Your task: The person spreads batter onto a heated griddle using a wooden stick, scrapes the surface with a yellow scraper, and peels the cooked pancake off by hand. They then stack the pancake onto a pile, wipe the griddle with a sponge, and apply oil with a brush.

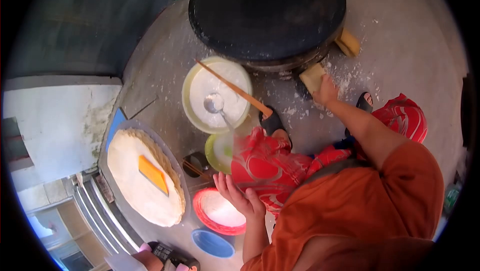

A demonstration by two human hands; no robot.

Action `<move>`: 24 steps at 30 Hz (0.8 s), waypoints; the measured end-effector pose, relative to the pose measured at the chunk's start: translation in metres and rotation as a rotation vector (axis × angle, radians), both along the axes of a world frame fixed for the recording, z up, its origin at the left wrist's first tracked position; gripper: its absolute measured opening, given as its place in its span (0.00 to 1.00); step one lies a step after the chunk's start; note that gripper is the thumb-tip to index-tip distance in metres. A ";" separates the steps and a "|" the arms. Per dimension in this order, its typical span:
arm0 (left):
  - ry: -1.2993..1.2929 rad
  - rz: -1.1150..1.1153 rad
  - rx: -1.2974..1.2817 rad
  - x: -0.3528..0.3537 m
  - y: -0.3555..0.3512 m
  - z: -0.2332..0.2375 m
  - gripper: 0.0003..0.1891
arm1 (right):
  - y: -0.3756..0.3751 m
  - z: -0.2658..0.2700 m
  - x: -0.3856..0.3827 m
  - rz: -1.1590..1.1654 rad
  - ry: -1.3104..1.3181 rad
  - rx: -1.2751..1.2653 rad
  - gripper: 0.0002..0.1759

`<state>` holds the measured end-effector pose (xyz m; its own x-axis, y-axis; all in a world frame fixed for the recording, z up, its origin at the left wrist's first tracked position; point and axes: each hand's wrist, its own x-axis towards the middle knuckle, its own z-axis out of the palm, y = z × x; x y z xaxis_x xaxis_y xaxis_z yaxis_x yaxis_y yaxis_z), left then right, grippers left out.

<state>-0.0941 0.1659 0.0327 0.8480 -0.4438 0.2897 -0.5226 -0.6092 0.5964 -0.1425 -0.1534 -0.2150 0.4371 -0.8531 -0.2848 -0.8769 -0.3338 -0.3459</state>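
My right hand (325, 91) reaches forward and grips the end of a pale wooden block (311, 76) at the base of a large round black griddle (267, 11). My left hand (240, 196) rests open on my knee, which is covered in red patterned cloth, with the fingers spread. Just left of that hand sits a red-rimmed bowl (220, 212) with white contents. A yellow-rimmed bowl of white batter (217, 93) holds a metal ladle (215, 103) and has a long wooden stick (235, 88) lying across it.
A second wooden block (347, 43) sticks out at the griddle's right. A stack of thin round flatbreads (142, 176) with an orange scraper (152, 173) lies at left. A small green bowl (216, 151) and a blue bowl (212, 243) stand nearby. Another person's sandalled foot (170, 257) shows at the bottom.
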 end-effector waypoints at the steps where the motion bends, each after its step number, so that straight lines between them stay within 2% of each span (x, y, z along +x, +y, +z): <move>1: -0.016 0.002 0.008 0.003 -0.004 -0.001 0.25 | 0.000 0.013 -0.003 0.086 -0.074 0.054 0.35; 2: -0.024 0.009 0.027 0.006 -0.008 -0.002 0.24 | 0.000 0.029 -0.008 0.172 -0.149 0.105 0.34; 4: -0.042 0.000 0.062 0.013 -0.018 -0.003 0.24 | -0.005 0.069 -0.020 0.550 -0.357 0.234 0.34; 5: -0.056 0.007 0.111 0.014 -0.022 -0.004 0.24 | -0.012 0.098 -0.022 0.543 -0.354 0.217 0.34; 7: -0.071 0.006 0.049 0.017 -0.025 -0.006 0.24 | -0.026 0.161 -0.017 0.880 -0.469 -0.039 0.36; 8: -0.046 -0.002 0.082 0.017 -0.027 -0.005 0.24 | -0.040 0.183 -0.011 0.879 -0.459 -0.055 0.36; 10: -0.016 -0.013 0.118 0.018 -0.029 -0.004 0.24 | -0.077 0.208 0.010 0.788 -0.527 -0.395 0.35; 12: -0.028 -0.041 0.127 0.023 -0.034 -0.001 0.25 | -0.122 0.204 0.042 0.784 -0.370 -0.556 0.36; 15: -0.051 -0.042 0.103 0.031 -0.045 -0.002 0.25 | -0.205 0.179 0.092 0.864 -0.306 -0.618 0.35; 16: -0.065 -0.031 0.143 0.034 -0.052 0.003 0.25 | -0.238 0.169 0.112 0.820 -0.280 -0.682 0.33; 17: -0.077 -0.025 0.192 0.037 -0.055 0.005 0.25 | -0.276 0.154 0.133 0.736 -0.246 -0.814 0.32; 19: -0.099 0.034 0.147 0.042 -0.064 -0.002 0.25 | -0.333 0.151 0.182 0.378 -0.051 -0.727 0.29; 20: -0.099 0.055 0.141 0.044 -0.072 0.002 0.23 | -0.353 0.140 0.208 0.269 -0.076 -0.855 0.24; 22: -0.087 0.125 0.119 0.047 -0.089 0.009 0.21 | -0.337 0.158 0.263 0.237 -0.056 -0.658 0.23; 23: -0.084 0.126 0.121 0.052 -0.096 0.007 0.21 | -0.303 0.163 0.292 0.254 0.057 -0.646 0.19; 24: -0.084 0.096 0.139 0.058 -0.102 0.005 0.21 | -0.255 0.172 0.298 0.569 -0.022 -0.685 0.15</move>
